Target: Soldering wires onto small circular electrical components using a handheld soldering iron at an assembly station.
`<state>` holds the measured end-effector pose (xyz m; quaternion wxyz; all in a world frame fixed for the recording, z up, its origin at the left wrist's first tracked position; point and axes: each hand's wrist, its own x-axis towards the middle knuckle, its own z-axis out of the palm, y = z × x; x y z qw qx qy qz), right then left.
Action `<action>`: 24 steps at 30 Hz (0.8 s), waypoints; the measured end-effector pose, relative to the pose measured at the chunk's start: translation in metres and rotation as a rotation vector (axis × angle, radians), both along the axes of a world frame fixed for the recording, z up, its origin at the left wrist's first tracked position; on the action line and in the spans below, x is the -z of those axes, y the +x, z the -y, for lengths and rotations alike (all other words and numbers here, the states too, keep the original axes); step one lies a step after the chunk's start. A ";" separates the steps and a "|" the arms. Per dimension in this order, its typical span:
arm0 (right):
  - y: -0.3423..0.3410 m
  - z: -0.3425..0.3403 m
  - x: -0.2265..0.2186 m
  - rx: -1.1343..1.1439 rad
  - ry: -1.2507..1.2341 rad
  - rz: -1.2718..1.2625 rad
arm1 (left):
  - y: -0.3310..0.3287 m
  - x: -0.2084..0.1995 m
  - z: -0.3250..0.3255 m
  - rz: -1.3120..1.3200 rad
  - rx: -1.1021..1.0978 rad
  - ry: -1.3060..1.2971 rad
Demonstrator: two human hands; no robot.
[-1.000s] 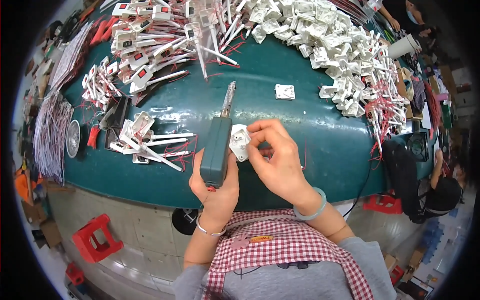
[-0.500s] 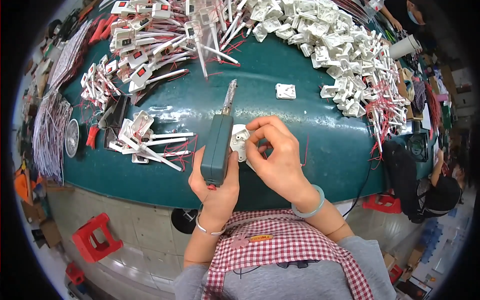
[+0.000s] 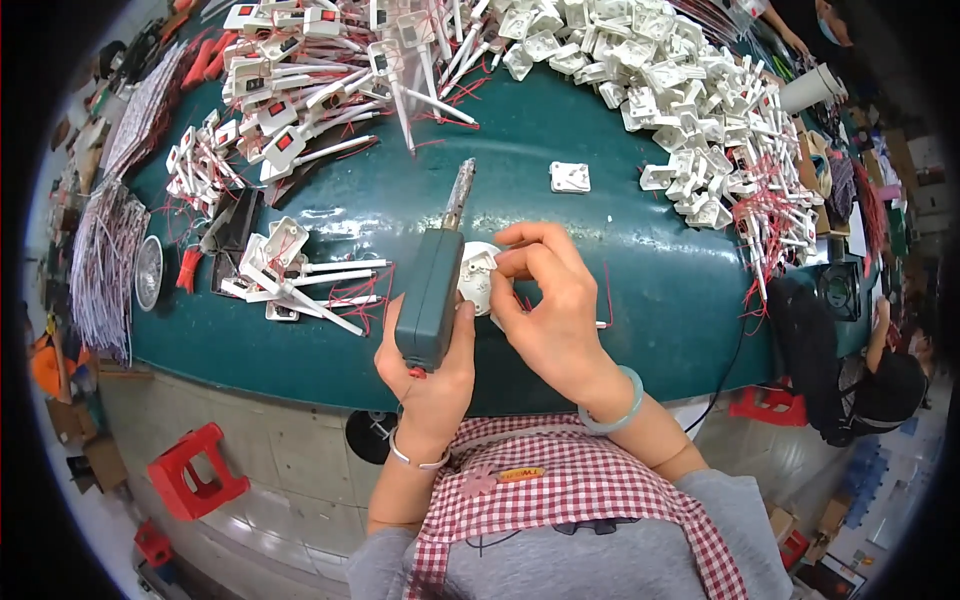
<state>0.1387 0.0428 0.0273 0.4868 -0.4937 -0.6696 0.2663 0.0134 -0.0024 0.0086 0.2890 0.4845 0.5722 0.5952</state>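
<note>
My left hand (image 3: 425, 385) is closed around a dark green box-shaped tool (image 3: 432, 295) with a long metal shaft pointing away from me. Just right of the tool is a small white plastic housing (image 3: 479, 280), with my left thumb at its near edge. My right hand (image 3: 550, 310) has its fingers bent, thumb and fingertips drawn together at the housing's right edge. Whatever they pinch is hidden. A thin red wire (image 3: 609, 290) and a white end stick out on the right hand's far side. Farther off on the table lies a single white square plastic piece (image 3: 570, 177).
White plastic housings (image 3: 650, 60) are heaped at the far right, with red-wired parts (image 3: 765, 220) beside them. White-handled assemblies with red switches (image 3: 285, 140) fill the far left, and a smaller group (image 3: 285, 275) lies nearer. A red stool (image 3: 198, 472) stands on the floor. Other people sit at right.
The view has shifted slightly. My right fingers stay at the housing's edge, and the white end by the red wire shows more now. Both hands keep nearly the same pose.
</note>
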 end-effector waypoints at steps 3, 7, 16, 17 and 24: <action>-0.001 0.000 -0.001 0.008 -0.026 0.000 | -0.002 -0.005 0.006 0.027 -0.010 -0.052; 0.001 -0.002 -0.002 -0.020 -0.021 0.067 | -0.017 -0.021 0.036 -0.129 -0.084 -0.034; 0.000 0.001 -0.001 0.029 0.007 0.109 | -0.052 -0.034 0.099 -0.316 0.008 -0.222; -0.001 0.002 -0.001 0.030 0.006 0.109 | -0.052 -0.034 0.099 -0.306 0.010 -0.213; -0.003 0.001 -0.003 0.049 0.037 0.155 | -0.052 -0.031 0.099 -0.228 0.012 -0.217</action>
